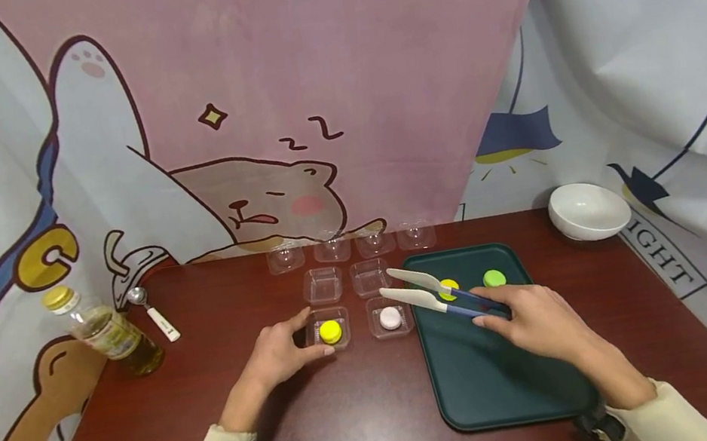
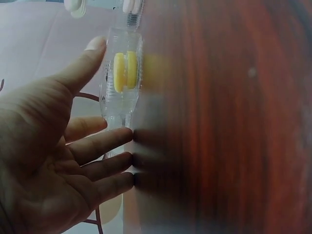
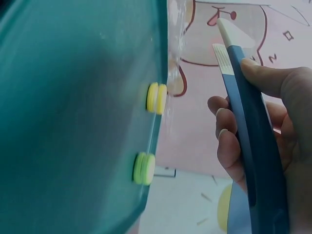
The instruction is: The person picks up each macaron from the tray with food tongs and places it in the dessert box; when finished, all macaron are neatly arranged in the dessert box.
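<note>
My left hand (image 1: 277, 350) is at the near left clear plastic box (image 1: 345, 328), thumb and forefinger spread around its corner; a yellow macaron (image 1: 330, 332) sits inside. In the left wrist view its other fingers extend loosely beside the box. My right hand (image 1: 543, 318) holds tongs (image 1: 416, 297) with blue handles and pale tips, parted with nothing between them. The tips hover over the dark green tray's (image 1: 488, 383) left edge. A second yellow macaron (image 3: 156, 99) and a green macaron (image 3: 144, 168) lie on the tray. Between hand and tray, another clear box (image 1: 375, 331) contains a pale pink macaron (image 1: 390, 318).
Two more clear boxes (image 1: 323, 286) stand behind, with a row of several clear lids (image 1: 333, 251) at the table's back edge. To the left are an oil bottle (image 1: 111, 334) and a metal scoop (image 1: 158, 318). A white bowl (image 1: 588, 212) occupies the back right.
</note>
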Demonstrator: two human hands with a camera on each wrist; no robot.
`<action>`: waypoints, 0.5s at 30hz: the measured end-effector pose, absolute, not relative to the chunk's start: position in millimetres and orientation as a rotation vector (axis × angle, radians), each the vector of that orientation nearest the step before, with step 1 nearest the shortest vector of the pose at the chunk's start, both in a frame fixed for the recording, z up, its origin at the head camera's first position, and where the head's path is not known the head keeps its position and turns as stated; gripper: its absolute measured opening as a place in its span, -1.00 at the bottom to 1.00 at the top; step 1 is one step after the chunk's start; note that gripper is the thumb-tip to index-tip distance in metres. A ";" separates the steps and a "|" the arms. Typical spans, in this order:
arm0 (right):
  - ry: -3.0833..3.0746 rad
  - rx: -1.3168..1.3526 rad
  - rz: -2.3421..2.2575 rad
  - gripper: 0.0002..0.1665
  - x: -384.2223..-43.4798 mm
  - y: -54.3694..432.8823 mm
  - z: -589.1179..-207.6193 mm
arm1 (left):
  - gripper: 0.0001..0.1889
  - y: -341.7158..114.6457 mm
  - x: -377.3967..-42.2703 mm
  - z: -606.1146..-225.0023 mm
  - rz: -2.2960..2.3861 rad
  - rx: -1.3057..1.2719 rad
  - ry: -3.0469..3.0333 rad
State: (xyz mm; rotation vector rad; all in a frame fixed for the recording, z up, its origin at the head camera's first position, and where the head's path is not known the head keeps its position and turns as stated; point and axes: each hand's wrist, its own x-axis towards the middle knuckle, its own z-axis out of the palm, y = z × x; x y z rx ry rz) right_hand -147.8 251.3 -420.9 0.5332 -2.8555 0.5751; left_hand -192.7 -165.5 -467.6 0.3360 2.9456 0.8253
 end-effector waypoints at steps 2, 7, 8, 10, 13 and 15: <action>-2.859 0.512 0.572 -0.47 -145.9 256.8 -420.4 | -0.04 -168.1 -193.5 -467.6 0.862 0.353 2.949; -2.883 0.446 0.546 -0.47 -142.7 271.5 -418.7 | -0.17 -177.6 -202.0 -465.7 1.052 0.328 2.939; -2.890 0.434 0.542 -0.47 -142.2 274.2 -418.7 | -0.18 -180.0 -204.4 -465.1 1.086 0.319 2.938; -2.899 0.409 0.532 -0.47 -141.0 278.9 -418.6 | -0.19 -184.3 -210.2 -463.7 1.135 0.292 2.928; -2.925 0.377 0.526 -0.47 -139.3 284.8 -419.6 | -0.14 -189.2 -219.6 -463.0 1.139 0.258 2.910; -2.940 0.362 0.520 -0.47 -138.4 289.1 -420.0 | -0.10 -190.3 -225.9 -462.5 1.125 0.248 2.894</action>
